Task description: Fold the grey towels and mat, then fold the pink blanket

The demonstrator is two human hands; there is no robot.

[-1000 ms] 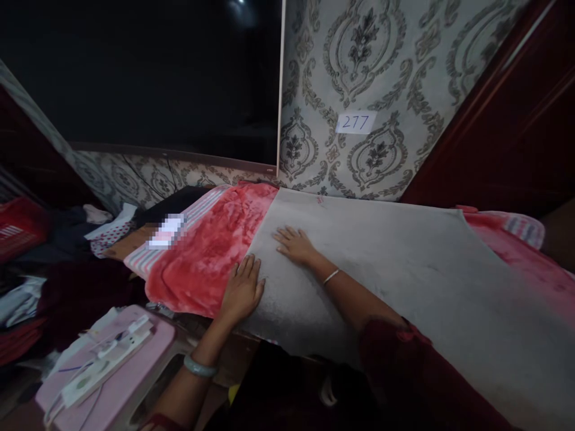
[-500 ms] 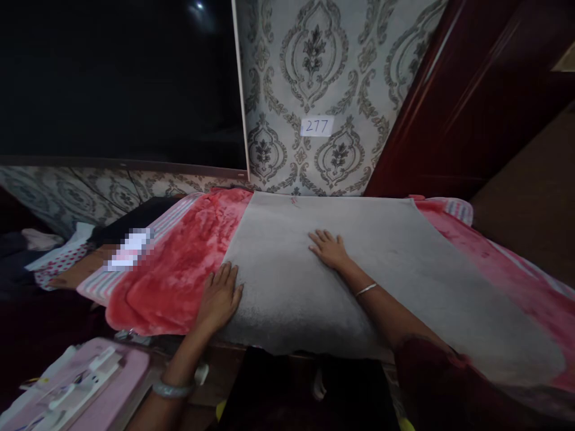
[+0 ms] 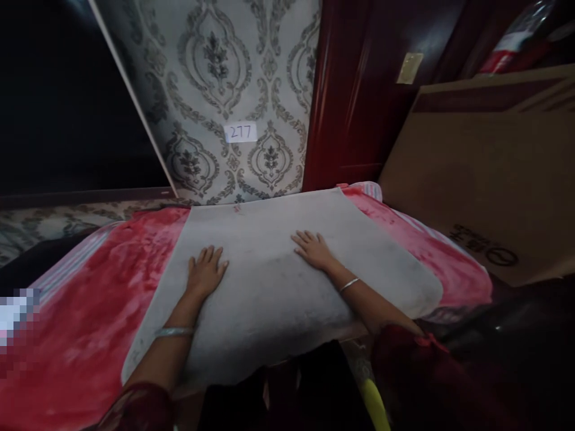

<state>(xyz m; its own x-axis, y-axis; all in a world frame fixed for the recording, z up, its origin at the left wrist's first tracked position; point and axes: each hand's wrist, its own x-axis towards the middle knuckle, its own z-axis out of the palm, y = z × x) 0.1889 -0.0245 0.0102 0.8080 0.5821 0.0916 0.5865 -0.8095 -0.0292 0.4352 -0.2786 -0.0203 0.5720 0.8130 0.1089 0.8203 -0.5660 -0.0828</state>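
A grey cloth point(image 3: 260, 299) lies spread over a red plush blanket point(image 3: 108, 293), which shows on both sides of it. My left hand point(image 3: 205, 272) rests flat on the left part of the cloth, fingers spread, a bangle around its wrist. Farther right, my right hand point(image 3: 313, 250) also lies flat on the cloth with its fingers apart and a thin silver bangle on the wrist. Neither hand holds anything. Small reddish marks show near the cloth's back edge, and its front edge hangs toward my lap.
Behind the cloth stands a patterned wall with a paper label point(image 3: 241, 131) reading 277. A large dark screen point(image 3: 76, 108) is at the left. To the right are a dark red door point(image 3: 354, 90) and a big cardboard box point(image 3: 485, 179), with a bottle point(image 3: 516, 39) above it.
My view has turned right, bringing the cardboard box into sight. My left hand has moved from the cloth's left edge farther onto it. The right hand still lies flat on the cloth.
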